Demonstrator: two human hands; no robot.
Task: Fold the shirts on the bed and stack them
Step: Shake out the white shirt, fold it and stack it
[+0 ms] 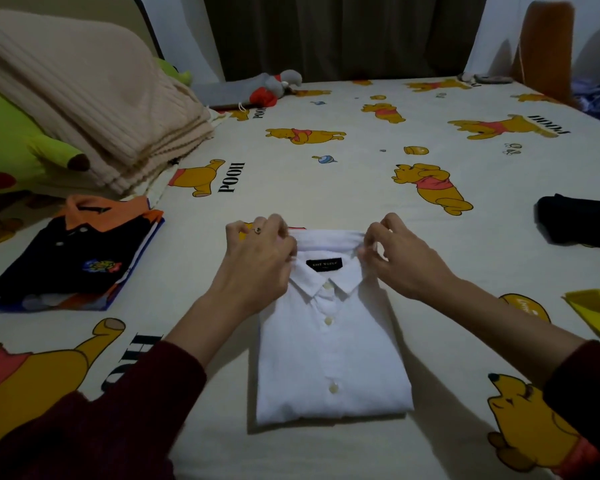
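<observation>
Between the fingertips lies the white shirt (331, 344) collar — left hand (260, 258) and right hand (399, 259) pinch its ends, probably squaring it for stacking.

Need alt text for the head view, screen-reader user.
Both hands, left hand and right hand, pinch the collar of a folded white shirt lying on a Pooh-print bedsheet. A stack of folded shirts sits to the left, beside a beige blanket.

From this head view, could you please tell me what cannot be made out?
- Small print on the folded white button-up shirt's black label: too small.
- Dark folded garment: cut by right edge.
- Garments beneath the navy polo with orange collar: covered.
</observation>
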